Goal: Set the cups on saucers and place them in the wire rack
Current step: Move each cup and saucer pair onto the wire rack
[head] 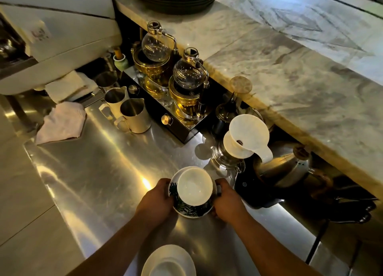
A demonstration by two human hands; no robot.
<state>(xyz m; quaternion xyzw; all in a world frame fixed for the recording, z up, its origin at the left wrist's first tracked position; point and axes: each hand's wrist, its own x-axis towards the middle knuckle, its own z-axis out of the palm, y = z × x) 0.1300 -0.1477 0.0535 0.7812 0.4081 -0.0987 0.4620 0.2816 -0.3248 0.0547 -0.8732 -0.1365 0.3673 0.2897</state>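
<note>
The leaf-patterned saucer (191,210) with a white cup (194,186) is gripped by the left hand (157,199) and right hand (227,201) over the steel counter (107,163). Another cup (169,262) is cut off below.

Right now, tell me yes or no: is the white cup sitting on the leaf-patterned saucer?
Yes, the white cup sits on the leaf-patterned saucer, which both hands grip at its edges.

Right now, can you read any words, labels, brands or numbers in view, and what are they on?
No text is legible.
White machine: a faint reddish mark on its side panel, too blurred to read.
Black scale: a small round symbol, not a word.
Siphon burner base: no readable marking.
</note>
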